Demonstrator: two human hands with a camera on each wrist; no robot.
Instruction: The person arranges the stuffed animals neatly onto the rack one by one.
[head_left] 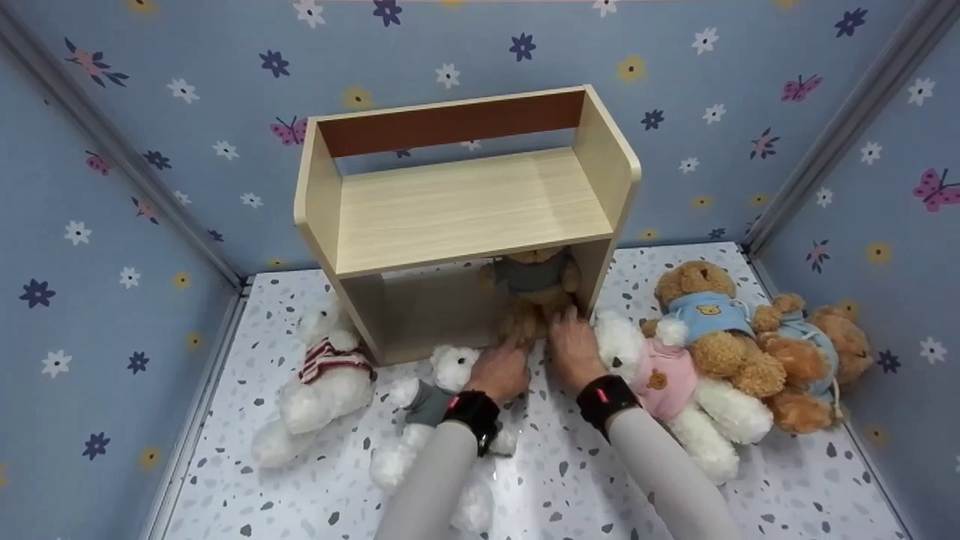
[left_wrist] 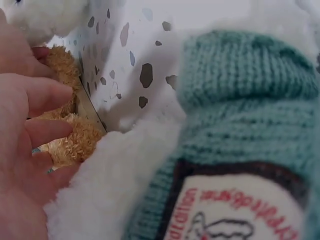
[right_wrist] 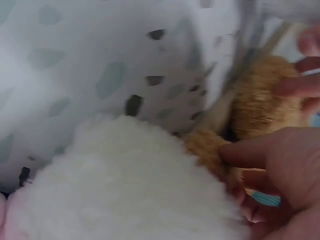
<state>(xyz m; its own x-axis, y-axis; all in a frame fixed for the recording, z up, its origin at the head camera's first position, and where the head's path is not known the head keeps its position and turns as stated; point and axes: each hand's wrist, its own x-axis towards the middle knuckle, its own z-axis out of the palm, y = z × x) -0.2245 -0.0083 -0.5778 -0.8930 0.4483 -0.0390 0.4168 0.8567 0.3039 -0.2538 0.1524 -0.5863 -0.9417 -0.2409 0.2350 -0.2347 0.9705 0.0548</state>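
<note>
A brown teddy bear (head_left: 546, 289) in a dark grey-green top sits in the lower right of the wooden shelf unit (head_left: 472, 210); the upper board hides part of its head. My left hand (head_left: 501, 373) touches one of its feet (left_wrist: 77, 140), the fingers spread and slightly bent. With thumb and fingers, my right hand (head_left: 574, 349) pinches the other foot (right_wrist: 205, 147). Below my left wrist lies a white teddy bear (head_left: 454, 367) in a green knitted sweater (left_wrist: 240, 110). Close beside my right hand is a white bear in a pink top (head_left: 666, 379).
Left of the shelf lies a white bear in a striped top (head_left: 330, 382). On the right are a brown bear in a blue hoodie (head_left: 709, 315) and another brown bear (head_left: 806, 352) in blue. Flowered walls (head_left: 480, 45) enclose the speckled floor (head_left: 255, 352).
</note>
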